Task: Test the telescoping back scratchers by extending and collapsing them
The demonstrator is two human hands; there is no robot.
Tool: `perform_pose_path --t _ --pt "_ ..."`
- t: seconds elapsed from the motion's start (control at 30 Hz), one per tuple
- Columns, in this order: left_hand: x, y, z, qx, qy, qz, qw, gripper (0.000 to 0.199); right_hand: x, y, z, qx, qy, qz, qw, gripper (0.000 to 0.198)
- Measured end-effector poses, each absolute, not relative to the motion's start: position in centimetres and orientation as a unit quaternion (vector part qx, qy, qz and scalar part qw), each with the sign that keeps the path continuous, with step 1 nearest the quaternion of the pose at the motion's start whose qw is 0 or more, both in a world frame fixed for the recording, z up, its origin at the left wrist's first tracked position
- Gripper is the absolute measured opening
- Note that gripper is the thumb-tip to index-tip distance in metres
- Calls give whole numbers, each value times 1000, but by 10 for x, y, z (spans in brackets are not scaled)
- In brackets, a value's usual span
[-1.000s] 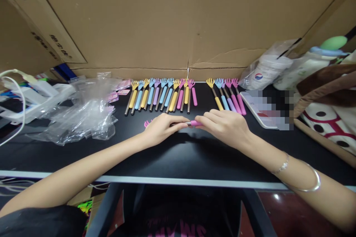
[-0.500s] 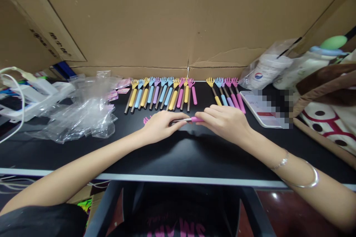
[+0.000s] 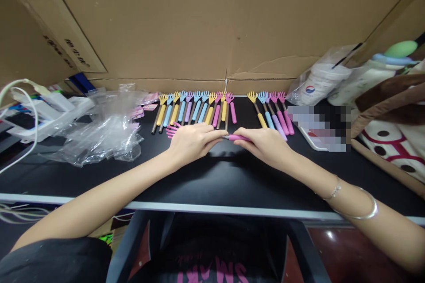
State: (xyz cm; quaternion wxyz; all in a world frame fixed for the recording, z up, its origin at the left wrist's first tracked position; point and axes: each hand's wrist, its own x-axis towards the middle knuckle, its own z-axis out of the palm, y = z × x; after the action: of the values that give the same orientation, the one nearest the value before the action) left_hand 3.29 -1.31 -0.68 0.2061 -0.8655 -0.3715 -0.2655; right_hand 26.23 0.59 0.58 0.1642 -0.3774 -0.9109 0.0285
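Note:
Between my two hands, just above the black table, lies a pink back scratcher (image 3: 239, 137), level from left to right. My left hand (image 3: 195, 143) is closed round its metal shaft, and the pink claw pokes out past the hand on the left. Gripping the pink handle at the other end is my right hand (image 3: 267, 146), fingers wrapped round it. Behind my hands, a row of back scratchers (image 3: 182, 111) in yellow, blue, purple and pink lies with claws toward the cardboard. A smaller group of back scratchers (image 3: 268, 119) lies behind my right hand.
Clear plastic bags (image 3: 109, 135) are heaped on the left, beside a white power strip (image 3: 36, 126) with cables. To the right are a phone (image 3: 312, 139), a bagged cup (image 3: 320, 84) and a brown-and-white bag (image 3: 381, 128). Cardboard (image 3: 199, 22) walls the back.
More of the pink claw now shows beyond my left hand. My right hand's thumb has come into view along the handle, and both hands sit slightly higher. The camera view has shifted a little.

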Motion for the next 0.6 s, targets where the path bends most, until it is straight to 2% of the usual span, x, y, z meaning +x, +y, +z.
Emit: perform_pose_path --t 0.1,0.2,0.3,0.43,0.6 --pt "33 -13 -6 -865 -348 -249 264 25 263 8 8 -379 -899 165 145 39" --pt "33 -14 -6 -859 -316 -256 310 23 263 10 13 -350 -879 297 127 47" --pt "33 -14 -8 -862 -299 -253 322 23 263 12 16 -338 -865 359 98 52" --pt "32 -10 -12 -871 -308 -237 299 25 262 12 11 -353 -869 331 105 48" --pt "30 -2 -20 -887 -314 -237 241 28 260 9 2 -405 -899 145 88 42"
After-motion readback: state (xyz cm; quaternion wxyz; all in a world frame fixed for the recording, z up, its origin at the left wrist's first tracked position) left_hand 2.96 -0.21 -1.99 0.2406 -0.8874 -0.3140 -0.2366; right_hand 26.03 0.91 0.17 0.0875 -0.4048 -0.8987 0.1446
